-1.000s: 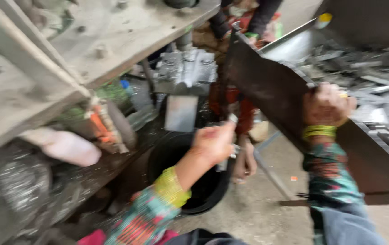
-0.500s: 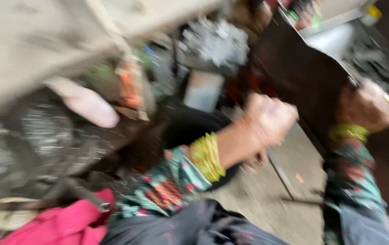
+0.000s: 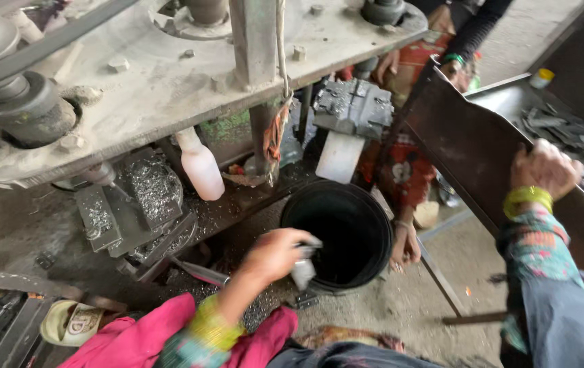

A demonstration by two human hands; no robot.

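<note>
Since the earlier frames the left hand [image 3: 275,253] has come down from mid-air to the near rim of the bucket [image 3: 338,235], and the view has swung up to show more of the machine's plate [image 3: 135,88]; the right hand [image 3: 544,167] has kept its place on the tray's edge.

Nearest, the left fingers [image 3: 299,247] are curled shut around a small grey metal piece [image 3: 302,271], which hangs just below them, right at the bucket's near lip and partly over the black opening. Whether it touches the rim cannot be told. To do this well, I would judge the piece should be carried a little beyond the fingertips, fully over the dark hollow, before the fingers loosen, since at the lip it could glance off onto the shavings-strewn floor [image 3: 401,313] beside the bucket.

Past the fingers, across the bucket's far side, another person's hand [image 3: 404,247] hangs close to the rim; it is worth keeping the piece clear of it.

To the right and farther off, the right fingers [image 3: 558,162] are wrapped closed over the top edge of the dark metal tray [image 3: 469,143], thumb hidden behind it. Flat metal strips [image 3: 571,129] lie in the tray beyond those fingers. A steady hold there seems wise, as the tray stands tilted.

Farther still, above the left fingers, stand a pale bottle [image 3: 200,167] and a grey die block [image 3: 353,105] under the plate.
</note>
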